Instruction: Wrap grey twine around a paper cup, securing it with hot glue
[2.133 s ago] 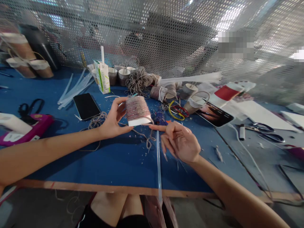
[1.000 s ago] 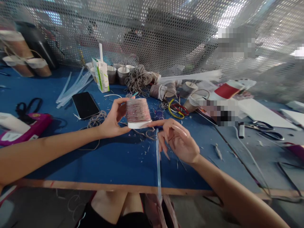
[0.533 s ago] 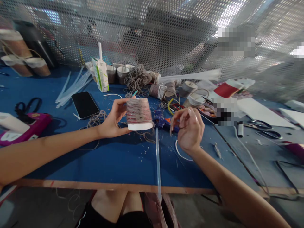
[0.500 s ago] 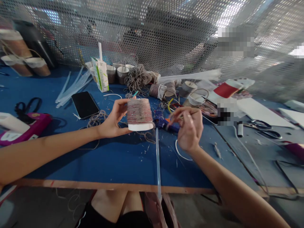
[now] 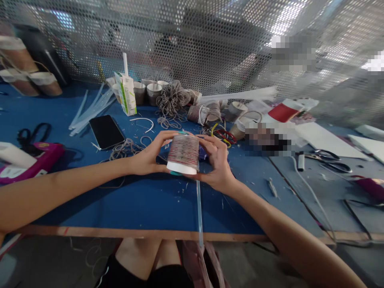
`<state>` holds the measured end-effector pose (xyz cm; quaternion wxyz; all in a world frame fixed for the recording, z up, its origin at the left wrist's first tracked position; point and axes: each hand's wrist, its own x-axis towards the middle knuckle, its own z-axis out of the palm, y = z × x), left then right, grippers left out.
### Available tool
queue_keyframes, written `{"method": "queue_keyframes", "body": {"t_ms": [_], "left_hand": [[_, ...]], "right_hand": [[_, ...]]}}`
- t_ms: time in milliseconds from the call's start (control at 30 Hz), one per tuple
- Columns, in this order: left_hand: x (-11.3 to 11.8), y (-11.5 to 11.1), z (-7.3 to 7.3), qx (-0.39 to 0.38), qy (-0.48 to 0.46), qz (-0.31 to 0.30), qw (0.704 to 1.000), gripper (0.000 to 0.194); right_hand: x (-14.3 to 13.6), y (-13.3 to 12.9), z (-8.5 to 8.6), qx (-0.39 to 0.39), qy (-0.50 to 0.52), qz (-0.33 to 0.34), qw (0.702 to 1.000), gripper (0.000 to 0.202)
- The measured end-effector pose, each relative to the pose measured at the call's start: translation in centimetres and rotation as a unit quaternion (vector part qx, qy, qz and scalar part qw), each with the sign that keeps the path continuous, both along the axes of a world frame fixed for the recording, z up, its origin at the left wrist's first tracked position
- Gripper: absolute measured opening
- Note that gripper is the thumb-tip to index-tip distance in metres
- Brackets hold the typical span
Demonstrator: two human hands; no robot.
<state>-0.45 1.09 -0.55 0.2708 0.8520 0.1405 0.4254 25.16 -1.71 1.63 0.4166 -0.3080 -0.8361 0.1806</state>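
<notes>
l hand (image 5: 147,159) & r hand (image 5: 219,168) are gripping the cord-wrapped cup (image 5: 183,153) from opp. sides, thumbs nr its white end, forearms angling in over blue tabletop (image 5: 126,210).

the left hand (image 5: 148,157) and right hand (image 5: 218,164) cover the sides of the cord-wrapped cup (image 5: 183,152); its far side is hidden. the right hand masks most of the blue tool (image 5: 203,154). the left edge cuts off 1 purple device (image 5: 51,154). pixelation obscures the area beside the handled cup (image 5: 237,131). lettering on the carton (image 5: 127,96) is too small to read. shapes behind the perforated panel (image 5: 210,40) are blurred.
</notes>
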Motion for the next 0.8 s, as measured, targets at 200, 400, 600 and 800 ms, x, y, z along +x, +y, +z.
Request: {"method": "queue_keyframes", "body": {"t_ms": [200, 400, 600, 800], "left_hand": [[0.0, -0.1, -0.3, 0.067, -0.011, 0.059, 0.996, 0.125], [0.2, -0.9, 0.3, 0.016, 0.049, 0.018, 0.999, 0.109], [0.1, -1.0, -0.1, 0.021, 0.010, 0.032, 0.999, 0.110], [0.0, -1.2, 0.8, 0.059, 0.021, 0.027, 0.998, 0.107]], "right_hand": [[0.1, -0.4, 0.2, 0.064, -0.024, -0.002, 0.998, 0.092], [-0.1, -1.0, 0.3, -0.011, -0.038, 0.024, 0.999, 0.094], [-0.3, -0.6, 0.6, 0.049, -0.046, 0.063, 0.996, 0.097], [-0.1, -0.7, 1.2, 0.061, -0.089, 0.011, 0.994, 0.087]]}}
